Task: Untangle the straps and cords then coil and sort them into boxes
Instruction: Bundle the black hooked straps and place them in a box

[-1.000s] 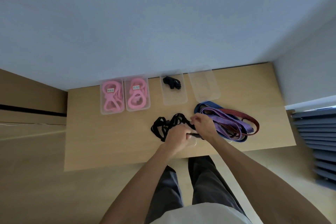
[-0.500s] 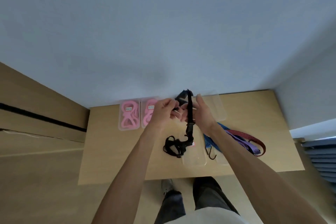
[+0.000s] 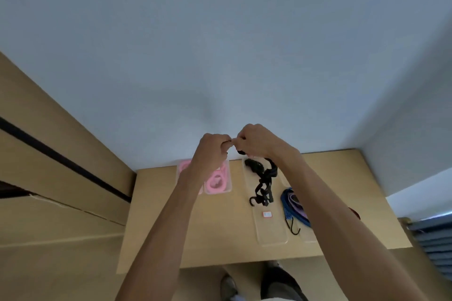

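Both my hands are raised above the table, close together. My left hand (image 3: 212,148) and my right hand (image 3: 254,140) have curled fingers and pinch the top of a black strap (image 3: 264,182). The strap hangs down from my hands in a tangle, and its lower end reaches the table near a clear lid (image 3: 270,223). Behind it a clear box (image 3: 247,166) holds another black strap (image 3: 253,165). A bundle of blue, purple and red straps (image 3: 292,205) lies to the right, partly hidden by my right forearm.
Two clear boxes with pink cords (image 3: 217,182) stand at the back left of the wooden table (image 3: 156,227), one mostly behind my left arm. The wall rises just behind the table. A blue blind (image 3: 435,237) is at the right. My legs show below the table's front edge.
My hands have risen further and drawn together, lifting the black strap higher off the table. The view has tilted upward.
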Available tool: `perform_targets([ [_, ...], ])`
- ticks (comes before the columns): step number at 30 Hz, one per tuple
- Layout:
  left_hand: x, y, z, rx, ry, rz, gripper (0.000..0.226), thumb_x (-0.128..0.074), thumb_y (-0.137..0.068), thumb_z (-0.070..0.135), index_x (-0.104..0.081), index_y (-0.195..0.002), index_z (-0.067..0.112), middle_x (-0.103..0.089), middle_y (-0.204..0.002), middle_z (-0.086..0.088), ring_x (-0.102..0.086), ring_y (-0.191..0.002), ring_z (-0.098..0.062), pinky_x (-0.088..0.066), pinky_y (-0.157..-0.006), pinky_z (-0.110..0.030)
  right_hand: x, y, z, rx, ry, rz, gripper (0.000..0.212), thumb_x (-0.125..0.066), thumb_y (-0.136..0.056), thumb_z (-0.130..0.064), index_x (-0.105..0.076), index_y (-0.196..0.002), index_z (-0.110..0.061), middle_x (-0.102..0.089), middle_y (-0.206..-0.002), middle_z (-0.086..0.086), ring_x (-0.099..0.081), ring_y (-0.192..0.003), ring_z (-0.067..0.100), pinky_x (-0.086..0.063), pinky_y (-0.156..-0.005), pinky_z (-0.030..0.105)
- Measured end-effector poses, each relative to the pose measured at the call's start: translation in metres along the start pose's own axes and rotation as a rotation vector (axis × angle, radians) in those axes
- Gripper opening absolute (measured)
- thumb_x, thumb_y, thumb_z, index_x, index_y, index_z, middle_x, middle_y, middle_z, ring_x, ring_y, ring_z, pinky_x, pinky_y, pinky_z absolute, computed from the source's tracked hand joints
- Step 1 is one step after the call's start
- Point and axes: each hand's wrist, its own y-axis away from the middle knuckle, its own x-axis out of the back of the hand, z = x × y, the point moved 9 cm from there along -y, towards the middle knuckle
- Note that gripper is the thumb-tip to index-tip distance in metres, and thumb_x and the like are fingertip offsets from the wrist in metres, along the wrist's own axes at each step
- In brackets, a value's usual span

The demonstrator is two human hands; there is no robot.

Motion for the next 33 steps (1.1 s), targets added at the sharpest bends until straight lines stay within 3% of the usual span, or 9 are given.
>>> perform_targets([
  [5,0.017,0.016,0.016,0.091,0.266,-0.176,0.020,-0.056,-0.094,0.003,-0.073,-0.083,0.003,-0.062,-0.061,-0.004,-0.057,-0.054,-0.011,-0.046,-0.057,-0.025,0.032,0.017,-0.021,0.085,-0.116,0.156,0.036,-0.063,-0.078,-0.024,-0.055,-0.046,-0.010,-0.046,-0.047,0.004,-0.033,-0.044,0.015,-0.032,-0.051,0.031],
  [9,0.042,0.036,0.035,0.136,0.582,-0.187,0.021,-0.049,-0.100,-0.001,-0.067,-0.091,-0.007,-0.059,-0.065,-0.011,-0.053,-0.055,-0.012,-0.035,-0.051,-0.019,0.042,0.027,-0.028,0.147,-0.642,0.259,0.048,-0.069,-0.088,-0.023,-0.040,-0.052,-0.012,-0.036,-0.052,0.001,-0.032,-0.048,0.015,-0.030,-0.047,0.024],
  [12,0.051,0.038,0.057,0.137,0.688,-0.092,0.024,-0.045,-0.102,-0.002,-0.063,-0.087,-0.006,-0.057,-0.061,-0.009,-0.045,-0.050,-0.012,-0.029,-0.048,-0.020,0.028,0.026,-0.026,0.139,-0.901,0.179,0.045,-0.060,-0.097,-0.035,-0.044,-0.064,-0.009,-0.038,-0.060,0.006,-0.037,-0.052,0.017,-0.037,-0.052,0.026],
  [14,0.053,0.032,0.063,0.200,0.741,0.085,0.026,-0.046,-0.100,-0.002,-0.062,-0.081,-0.003,-0.056,-0.056,-0.005,-0.038,-0.044,-0.012,-0.028,-0.046,-0.022,0.012,0.029,-0.029,0.107,-0.947,0.100,0.047,-0.047,-0.097,-0.045,-0.053,-0.066,-0.011,-0.048,-0.062,0.012,-0.045,-0.055,0.023,-0.044,-0.053,0.026],
  [17,0.057,0.027,0.049,0.345,0.668,0.390,0.024,-0.051,-0.094,0.004,-0.061,-0.073,-0.003,-0.056,-0.055,-0.004,-0.044,-0.046,-0.016,-0.038,-0.051,-0.026,0.001,0.041,-0.029,0.071,-0.881,0.003,0.055,-0.034,-0.102,-0.054,-0.060,-0.084,-0.009,-0.059,-0.066,0.016,-0.054,-0.054,0.028,-0.049,-0.056,0.029],
  [20,0.061,0.027,0.045,0.336,0.398,0.518,0.028,-0.049,-0.091,0.005,-0.059,-0.065,0.003,-0.058,-0.057,-0.006,-0.052,-0.060,-0.024,-0.042,-0.058,-0.034,0.013,0.048,-0.026,0.116,-0.618,-0.001,0.035,-0.048,-0.094,-0.045,-0.059,-0.099,-0.011,-0.064,-0.067,0.014,-0.059,-0.049,0.030,-0.052,-0.063,0.035],
  [22,0.058,0.027,0.052,0.300,0.246,0.542,0.031,-0.048,-0.093,0.004,-0.056,-0.063,0.007,-0.054,-0.055,-0.007,-0.046,-0.060,-0.028,-0.038,-0.059,-0.035,0.026,0.052,-0.026,0.133,-0.401,0.022,0.022,-0.054,-0.089,-0.034,-0.059,-0.102,-0.016,-0.068,-0.068,0.012,-0.065,-0.050,0.028,-0.055,-0.068,0.037],
  [27,0.053,0.027,0.073,0.192,0.077,0.573,0.025,-0.052,-0.097,0.006,-0.069,-0.079,0.004,-0.056,-0.056,-0.003,-0.048,-0.054,-0.025,-0.038,-0.057,-0.031,0.052,0.072,-0.019,0.175,-0.044,0.088,0.030,-0.065,-0.079,-0.017,-0.061,-0.108,-0.012,-0.072,-0.068,0.002,-0.071,-0.054,0.017,-0.060,-0.073,0.033],
  [33,0.044,0.029,0.068,0.245,-0.047,0.512,0.021,-0.056,-0.096,0.007,-0.068,-0.079,0.001,-0.064,-0.065,-0.015,-0.051,-0.060,-0.033,-0.038,-0.056,-0.034,0.079,0.086,-0.026,0.331,0.131,0.462,0.012,-0.069,-0.075,-0.015,-0.068,-0.087,-0.016,-0.069,-0.071,0.000,-0.061,-0.066,0.025,-0.054,-0.067,0.035],
])
